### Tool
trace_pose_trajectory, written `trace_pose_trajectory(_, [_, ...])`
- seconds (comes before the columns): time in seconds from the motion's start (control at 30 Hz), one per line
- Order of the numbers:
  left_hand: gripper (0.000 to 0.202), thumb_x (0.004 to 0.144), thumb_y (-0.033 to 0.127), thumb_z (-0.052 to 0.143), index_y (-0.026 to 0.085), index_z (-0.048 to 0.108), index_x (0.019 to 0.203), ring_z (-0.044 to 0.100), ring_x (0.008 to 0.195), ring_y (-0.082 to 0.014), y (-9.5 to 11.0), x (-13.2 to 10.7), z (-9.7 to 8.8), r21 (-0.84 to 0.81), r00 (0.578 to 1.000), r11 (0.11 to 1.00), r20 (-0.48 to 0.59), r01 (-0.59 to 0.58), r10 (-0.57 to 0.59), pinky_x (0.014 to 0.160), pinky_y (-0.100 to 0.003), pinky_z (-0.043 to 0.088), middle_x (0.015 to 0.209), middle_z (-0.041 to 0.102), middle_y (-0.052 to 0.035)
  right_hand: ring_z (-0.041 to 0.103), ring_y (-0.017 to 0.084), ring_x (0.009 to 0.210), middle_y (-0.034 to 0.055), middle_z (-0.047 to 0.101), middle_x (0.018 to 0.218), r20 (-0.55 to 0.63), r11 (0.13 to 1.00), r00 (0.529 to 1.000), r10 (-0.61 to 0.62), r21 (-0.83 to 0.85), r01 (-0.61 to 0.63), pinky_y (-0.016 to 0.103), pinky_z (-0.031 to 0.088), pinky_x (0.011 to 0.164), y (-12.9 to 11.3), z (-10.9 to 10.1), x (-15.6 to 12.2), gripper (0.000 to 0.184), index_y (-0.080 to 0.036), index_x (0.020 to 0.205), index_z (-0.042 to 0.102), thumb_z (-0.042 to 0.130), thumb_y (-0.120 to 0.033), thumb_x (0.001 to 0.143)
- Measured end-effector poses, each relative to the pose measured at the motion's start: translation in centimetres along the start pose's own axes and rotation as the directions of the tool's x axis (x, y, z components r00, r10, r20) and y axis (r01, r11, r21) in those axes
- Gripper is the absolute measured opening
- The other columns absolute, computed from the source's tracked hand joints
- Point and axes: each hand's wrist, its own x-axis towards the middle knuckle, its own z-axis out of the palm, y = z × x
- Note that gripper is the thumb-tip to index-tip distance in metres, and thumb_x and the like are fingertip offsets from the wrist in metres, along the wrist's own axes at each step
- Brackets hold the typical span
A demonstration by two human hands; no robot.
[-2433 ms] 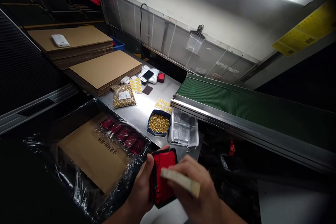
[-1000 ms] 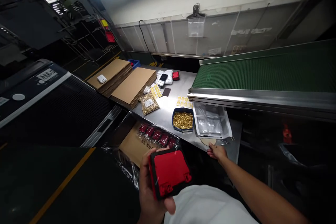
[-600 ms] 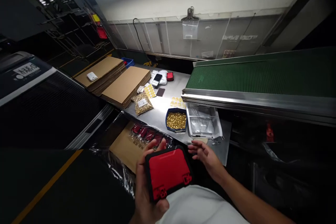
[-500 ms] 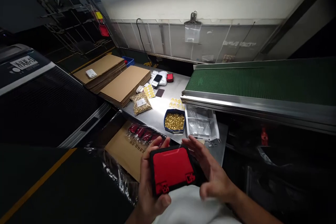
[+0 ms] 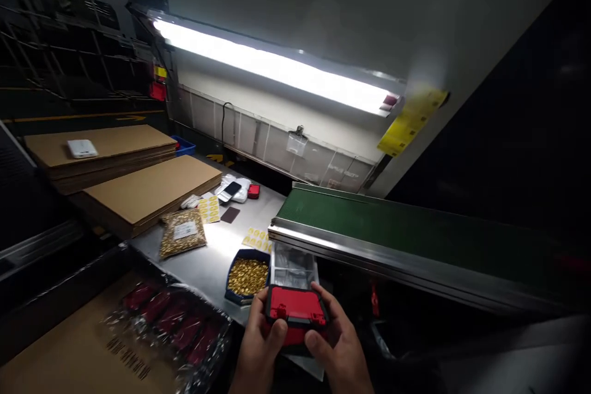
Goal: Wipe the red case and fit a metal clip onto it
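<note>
The left hand (image 5: 258, 345) comes up from the bottom edge with its wrist low and its fingers curled around the left side of a red case (image 5: 295, 309), thumb lying up along the case's near-left corner. The right hand (image 5: 336, 345) mirrors it: palm turned inward, fingers wrapped over the right side of the case, thumb pressing near the lower front edge. Both hands are closed on the case, which sits level between them, its red lid facing up inside a black frame, two small red latches showing on the near edge.

Well to the left of the grip and lower lies a clear bag of red pieces (image 5: 170, 323) on a brown carton (image 5: 60, 357). Farther left and beyond are flat cardboard stacks (image 5: 148, 188). Just beyond the left hand's fingertips stands a blue dish of small gold parts (image 5: 247, 277) on the metal table (image 5: 207, 258), and a bag of gold parts (image 5: 182, 240) lies farther out. Straight beyond the case is a clear plastic tray (image 5: 293, 266). To the right of the grip and beyond it runs a green conveyor belt (image 5: 392, 231).
</note>
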Motion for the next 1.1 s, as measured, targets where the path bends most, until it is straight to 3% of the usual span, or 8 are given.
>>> trace_pose_trajectory(0.23, [0.090,0.070,0.078,0.063,0.013,0.046,0.128,0.059,0.114,-0.0396,-2.8,1.8,0.9,0.038,0.988,0.991,0.078,0.132,-0.135,0.103,-0.054,0.041,0.118,0.065,-0.0217,0.060,0.031,0.116,0.0115,0.062,0.128,-0.273,0.965,0.962,-0.028,-0.259,-0.045,0.040,0.048,0.103,-2.4,-0.6,-0.6,0.085,-0.022,0.139,0.047,0.078,-0.061,0.070])
trace_pose_trajectory(0.47, [0.080,0.069,0.075,0.068,0.016,0.054,0.121,0.068,0.098,-0.0369,-4.3,2.6,1.4,-0.072,0.981,0.980,0.081,0.185,-0.179,0.093,-0.048,0.050,0.104,0.072,-0.0162,0.060,0.035,0.114,0.0118,0.064,0.125,-0.364,0.931,0.930,-0.059,-0.357,-0.080,0.044,0.048,0.103,-2.0,-1.7,-0.2,0.087,-0.023,0.135,0.056,0.075,-0.072,0.065])
trace_pose_trajectory(0.57, [0.079,0.071,0.074,0.068,0.015,0.054,0.122,0.066,0.104,-0.0375,-4.6,2.8,1.2,-0.106,0.978,0.977,0.121,0.183,-0.170,0.093,-0.047,0.052,0.106,0.071,-0.0178,0.061,0.036,0.110,0.0132,0.066,0.120,-0.388,0.903,0.918,-0.085,-0.420,-0.094,0.046,0.049,0.102,-2.1,-1.7,-0.1,0.090,-0.021,0.136,0.056,0.077,-0.070,0.063])
trace_pose_trajectory(0.7, [0.086,0.067,0.074,0.071,0.014,0.053,0.126,0.059,0.119,-0.0386,-4.2,3.0,0.8,-0.168,0.974,0.968,0.163,0.185,-0.158,0.099,-0.045,0.049,0.122,0.065,-0.0205,0.055,0.039,0.119,0.0115,0.061,0.129,-0.372,0.861,0.923,-0.101,-0.498,-0.107,0.048,0.045,0.106,-2.8,-1.4,0.3,0.093,-0.024,0.137,0.055,0.078,-0.071,0.060])
trace_pose_trajectory(0.97, [0.089,0.066,0.058,0.083,0.017,0.046,0.136,0.064,0.109,-0.0342,-1.0,2.8,-0.7,-0.120,0.967,0.992,0.254,0.031,0.000,0.092,-0.040,0.053,0.123,0.064,-0.0193,0.050,0.041,0.126,0.0146,0.055,0.137,-0.226,0.897,0.964,-0.141,-0.441,0.028,0.048,0.046,0.107,-2.8,-0.9,1.2,0.101,-0.022,0.142,0.050,0.084,-0.065,0.058])
trace_pose_trajectory(1.1, [0.089,0.064,0.054,0.086,0.023,0.046,0.138,0.058,0.118,-0.0386,-0.5,3.1,-1.5,-0.168,0.946,0.986,0.318,-0.010,0.064,0.095,-0.046,0.054,0.135,0.055,-0.0185,0.049,0.041,0.129,0.0141,0.053,0.140,-0.164,0.911,0.972,-0.167,-0.403,0.088,0.048,0.049,0.104,-2.8,-0.4,1.1,0.098,-0.024,0.144,0.048,0.085,-0.059,0.060])
